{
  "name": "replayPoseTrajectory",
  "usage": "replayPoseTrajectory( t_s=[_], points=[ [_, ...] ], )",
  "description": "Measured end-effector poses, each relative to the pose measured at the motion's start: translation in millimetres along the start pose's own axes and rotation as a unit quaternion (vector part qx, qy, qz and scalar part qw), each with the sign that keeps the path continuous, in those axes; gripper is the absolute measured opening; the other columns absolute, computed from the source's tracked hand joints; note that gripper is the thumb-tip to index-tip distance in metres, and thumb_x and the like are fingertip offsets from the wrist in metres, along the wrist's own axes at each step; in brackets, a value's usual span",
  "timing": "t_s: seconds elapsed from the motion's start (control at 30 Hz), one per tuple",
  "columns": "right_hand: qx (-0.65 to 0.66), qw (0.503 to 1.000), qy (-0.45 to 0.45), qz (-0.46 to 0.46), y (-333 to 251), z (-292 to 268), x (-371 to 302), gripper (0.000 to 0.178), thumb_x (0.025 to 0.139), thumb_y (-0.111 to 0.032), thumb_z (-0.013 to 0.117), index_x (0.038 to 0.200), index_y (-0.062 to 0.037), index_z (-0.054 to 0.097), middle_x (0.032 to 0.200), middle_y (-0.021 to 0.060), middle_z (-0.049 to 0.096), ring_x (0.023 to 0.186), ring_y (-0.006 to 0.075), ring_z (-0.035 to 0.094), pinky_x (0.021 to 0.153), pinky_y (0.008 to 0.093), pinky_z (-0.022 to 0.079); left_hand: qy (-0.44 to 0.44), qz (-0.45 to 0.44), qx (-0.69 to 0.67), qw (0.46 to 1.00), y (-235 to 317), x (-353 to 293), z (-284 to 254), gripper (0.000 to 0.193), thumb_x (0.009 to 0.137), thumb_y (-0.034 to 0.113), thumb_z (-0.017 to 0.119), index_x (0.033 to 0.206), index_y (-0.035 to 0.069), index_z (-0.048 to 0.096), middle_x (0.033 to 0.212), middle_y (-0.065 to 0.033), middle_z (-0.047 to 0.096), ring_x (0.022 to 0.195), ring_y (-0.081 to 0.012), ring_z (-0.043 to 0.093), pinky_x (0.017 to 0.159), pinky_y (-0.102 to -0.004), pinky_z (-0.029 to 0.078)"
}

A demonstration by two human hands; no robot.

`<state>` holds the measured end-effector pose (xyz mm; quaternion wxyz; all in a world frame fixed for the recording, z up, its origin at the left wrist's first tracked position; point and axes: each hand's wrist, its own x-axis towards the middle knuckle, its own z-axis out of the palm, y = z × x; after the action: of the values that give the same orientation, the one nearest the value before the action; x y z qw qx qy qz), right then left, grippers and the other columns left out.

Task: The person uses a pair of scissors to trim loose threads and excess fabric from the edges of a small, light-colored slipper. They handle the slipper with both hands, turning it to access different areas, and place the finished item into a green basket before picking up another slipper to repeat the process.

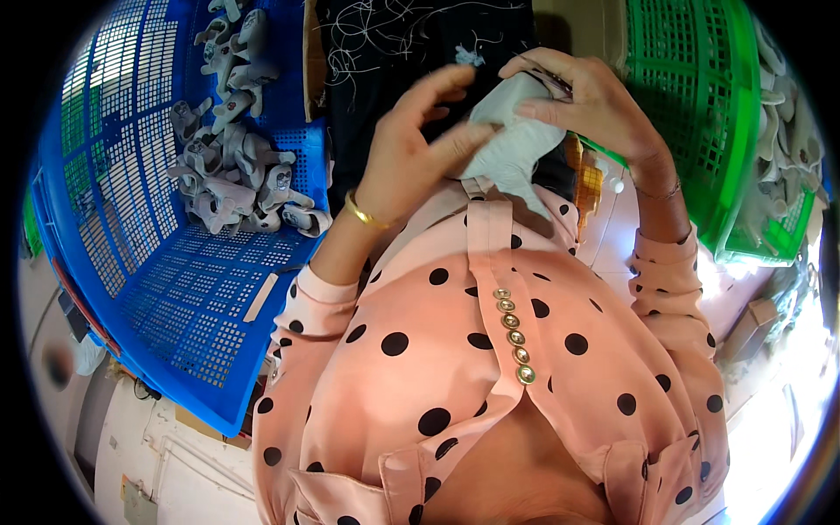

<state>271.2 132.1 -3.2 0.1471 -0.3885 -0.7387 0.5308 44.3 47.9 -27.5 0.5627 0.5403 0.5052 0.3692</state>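
Note:
A pale grey piece of soft material, perhaps a shoe upper, is held over my lap. My right hand grips its upper right side, the thumb on its front and the fingers bent over its top edge. Something thin and dark shows under those fingers; its kind is unclear. My left hand, a little blurred, has its fingers apart at the left side of the piece. The left thumb reaches the piece's edge; whether it presses on it I cannot tell.
To the left stands a blue perforated plastic basket with a heap of grey shoe-like pieces. A green basket stands at the right, more grey pieces beyond its wall. Loose white threads lie on dark cloth over my lap.

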Motion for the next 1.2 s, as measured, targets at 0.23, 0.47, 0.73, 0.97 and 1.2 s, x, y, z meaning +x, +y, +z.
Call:
replayPoseTrajectory(
  t_s=[0.23,0.47,0.73,0.97,1.2],
  points=[
    [-0.033,0.991,0.033,0.128,-13,14,2,0.038,0.084,-0.028,0.076,0.103,0.003,0.065,0.083,0.0125,0.067,0.072,0.0097,0.055,0.068,0.026,0.049,0.118,0.13,0.108,0.978,-16,-8,13,0.026,0.076,0.005,0.078,0.102,0.004,0.072,0.096,-0.0092,0.072,0.094,-0.0195,0.066,0.081,-0.0277,0.052],
    [-0.026,0.984,0.046,0.171,-13,25,0,0.034,0.087,-0.024,0.073,0.107,0.003,0.064,0.077,-0.0004,0.054,0.07,0.0049,0.044,0.063,0.0216,0.041,0.136,0.135,0.106,0.976,-25,-1,14,0.01,0.08,0.01,0.074,0.085,0.005,0.068,0.088,-0.0068,0.069,0.081,-0.0218,0.063,0.07,-0.0299,0.05],
    [-0.07,0.977,0.048,0.198,-10,30,0,0.038,0.089,-0.029,0.071,0.105,0.0043,0.063,0.085,0.0099,0.065,0.077,0.01,0.054,0.072,0.0268,0.048,0.077,0.014,-0.024,0.997,-13,-1,-2,0.015,0.093,0.014,0.064,0.091,0.0,0.057,0.085,-0.009,0.069,0.072,-0.0169,0.066,0.063,-0.0265,0.051],
    [-0.1,0.981,0.083,0.14,-2,36,-2,0.047,0.087,-0.043,0.069,0.096,0.0023,0.064,0.076,0.0212,0.064,0.068,0.0345,0.063,0.063,0.0376,0.049,0.073,-0.059,-0.226,0.97,-23,7,4,0.009,0.097,0.009,0.057,0.092,0.003,0.053,0.07,-0.0019,0.061,0.057,-0.0051,0.054,0.053,-0.0192,0.044],
    [-0.11,0.981,0.078,0.14,-4,35,-5,0.047,0.088,-0.044,0.067,0.098,0.0021,0.063,0.075,0.0214,0.063,0.066,0.0358,0.061,0.062,0.039,0.048,0.011,-0.032,0.002,0.999,-15,4,-21,0.018,0.093,0.012,0.066,0.109,0.006,0.064,0.064,0.0058,0.048,0.057,-0.0018,0.042,0.05,-0.0188,0.032]
  ],
)
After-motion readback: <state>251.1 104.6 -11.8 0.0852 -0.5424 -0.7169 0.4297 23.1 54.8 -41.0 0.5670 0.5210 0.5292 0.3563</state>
